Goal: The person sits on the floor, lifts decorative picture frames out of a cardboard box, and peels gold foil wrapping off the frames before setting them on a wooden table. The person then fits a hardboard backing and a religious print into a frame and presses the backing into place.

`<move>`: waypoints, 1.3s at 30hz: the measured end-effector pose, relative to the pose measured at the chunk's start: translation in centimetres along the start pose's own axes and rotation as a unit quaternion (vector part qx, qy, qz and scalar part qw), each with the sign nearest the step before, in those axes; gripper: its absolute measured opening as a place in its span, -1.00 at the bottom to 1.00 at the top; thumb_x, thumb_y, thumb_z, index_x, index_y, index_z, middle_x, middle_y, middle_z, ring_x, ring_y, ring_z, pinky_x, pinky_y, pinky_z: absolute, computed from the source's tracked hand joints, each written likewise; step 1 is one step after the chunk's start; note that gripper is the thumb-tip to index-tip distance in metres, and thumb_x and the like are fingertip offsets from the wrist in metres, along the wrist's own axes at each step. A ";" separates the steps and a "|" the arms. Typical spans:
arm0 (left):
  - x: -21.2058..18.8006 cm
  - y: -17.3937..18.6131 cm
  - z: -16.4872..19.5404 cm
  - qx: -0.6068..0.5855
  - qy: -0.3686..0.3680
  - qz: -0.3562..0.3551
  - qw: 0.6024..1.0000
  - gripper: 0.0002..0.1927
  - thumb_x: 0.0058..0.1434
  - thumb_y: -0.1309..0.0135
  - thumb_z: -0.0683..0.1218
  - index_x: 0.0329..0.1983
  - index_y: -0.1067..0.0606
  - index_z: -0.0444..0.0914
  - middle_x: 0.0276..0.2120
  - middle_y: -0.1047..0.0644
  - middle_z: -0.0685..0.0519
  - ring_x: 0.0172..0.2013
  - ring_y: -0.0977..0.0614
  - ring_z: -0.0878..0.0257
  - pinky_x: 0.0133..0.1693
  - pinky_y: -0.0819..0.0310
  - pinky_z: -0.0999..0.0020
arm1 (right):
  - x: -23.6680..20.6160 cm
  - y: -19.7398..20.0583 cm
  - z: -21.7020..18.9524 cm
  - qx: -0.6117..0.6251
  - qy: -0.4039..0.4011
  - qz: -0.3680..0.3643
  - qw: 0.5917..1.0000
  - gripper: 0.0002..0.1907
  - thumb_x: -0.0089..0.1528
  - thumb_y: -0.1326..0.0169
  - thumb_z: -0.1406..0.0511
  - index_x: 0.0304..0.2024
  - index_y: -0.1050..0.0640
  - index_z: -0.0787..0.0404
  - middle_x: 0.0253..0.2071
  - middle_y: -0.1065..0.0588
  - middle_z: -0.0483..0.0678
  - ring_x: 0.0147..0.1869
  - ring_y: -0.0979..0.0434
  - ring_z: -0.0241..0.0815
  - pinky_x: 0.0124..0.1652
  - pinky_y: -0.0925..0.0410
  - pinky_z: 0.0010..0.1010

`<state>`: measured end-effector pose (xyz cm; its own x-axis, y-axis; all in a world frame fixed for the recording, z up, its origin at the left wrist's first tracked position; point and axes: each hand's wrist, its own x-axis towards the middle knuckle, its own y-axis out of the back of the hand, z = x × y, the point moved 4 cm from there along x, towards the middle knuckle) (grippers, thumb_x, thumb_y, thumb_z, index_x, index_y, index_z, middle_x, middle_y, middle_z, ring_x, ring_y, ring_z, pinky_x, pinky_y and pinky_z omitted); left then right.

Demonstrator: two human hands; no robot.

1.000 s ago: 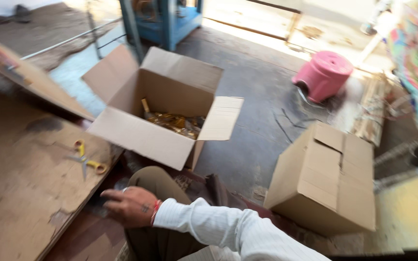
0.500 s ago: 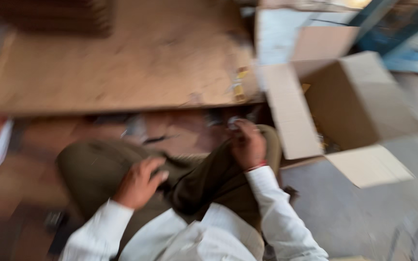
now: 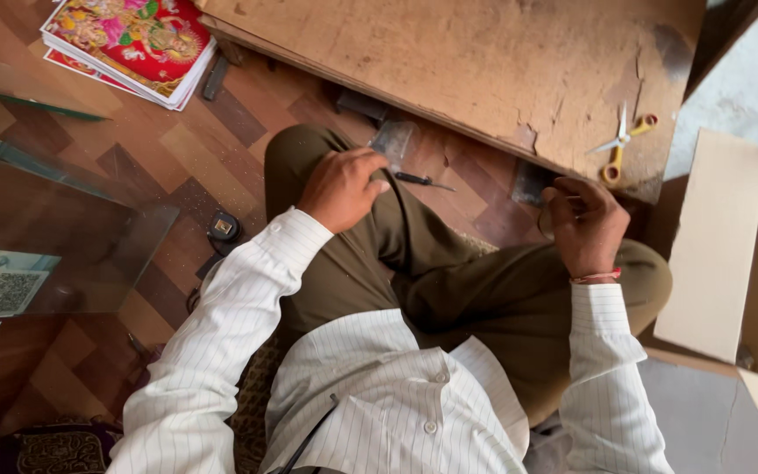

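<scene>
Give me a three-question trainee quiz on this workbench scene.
1. True or false: the yellow-handled scissors lie on the wooden board.
2. What does the left hand touch? A) a small clear plastic packet B) a hammer C) a cup
3. Which side of the view holds the glass sheet?

Key: 1 true. 2 A. 3 the left side, opposite the open cardboard box. The right hand rests near the board's edge; whether it holds anything is unclear.

Soft even daylight, sharp focus, faint shadows.
</scene>
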<state>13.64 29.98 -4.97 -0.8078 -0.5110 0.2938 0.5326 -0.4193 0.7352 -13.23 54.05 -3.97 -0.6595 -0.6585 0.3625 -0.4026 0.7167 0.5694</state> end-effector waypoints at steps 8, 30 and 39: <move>7.3 -0.7 -3.8 -0.025 0.057 0.048 0.997 -0.63 0.15 -0.26 -0.14 0.03 -0.54 -0.31 -0.03 -0.59 -0.15 -0.01 -0.59 -0.15 -0.01 -0.47 0.07 | 6.2 -7.6 3.6 -0.096 0.040 -0.116 0.988 -0.77 0.21 -0.24 0.29 -0.11 -0.67 0.23 -0.31 -0.62 0.10 -0.30 -0.68 -0.08 -0.28 -0.49 -0.31; 46.7 1.8 -4.1 -0.664 0.309 0.332 0.595 -0.58 0.09 -0.12 -0.10 0.02 -0.40 -0.32 -0.36 -0.51 -0.11 -0.38 -0.61 0.02 -0.36 -0.62 0.14 | 10.6 -11.5 4.6 0.014 -0.127 -0.168 0.977 -0.71 0.14 -0.28 0.25 -0.11 -0.66 0.22 -0.33 -0.65 0.07 -0.34 -0.69 -0.05 -0.30 -0.48 -0.31; 46.5 7.5 -2.9 -0.698 0.285 0.185 0.630 -0.60 0.04 -0.40 -0.04 -0.19 -0.43 -0.20 -0.44 -0.41 0.09 -0.47 -0.46 0.28 -0.45 -0.40 0.37 | 10.5 -10.3 4.0 0.011 -0.126 -0.163 0.979 -0.72 0.13 -0.25 0.30 -0.11 -0.66 0.20 -0.33 -0.63 0.12 -0.33 -0.67 0.00 -0.29 -0.47 -0.30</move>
<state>-19.22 0.91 12.42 -0.5534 -0.7870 -0.2726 0.6822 -0.2405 -0.6905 -18.55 40.62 -8.99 -0.6280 -0.7776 -0.0305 -0.6297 0.4848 0.6070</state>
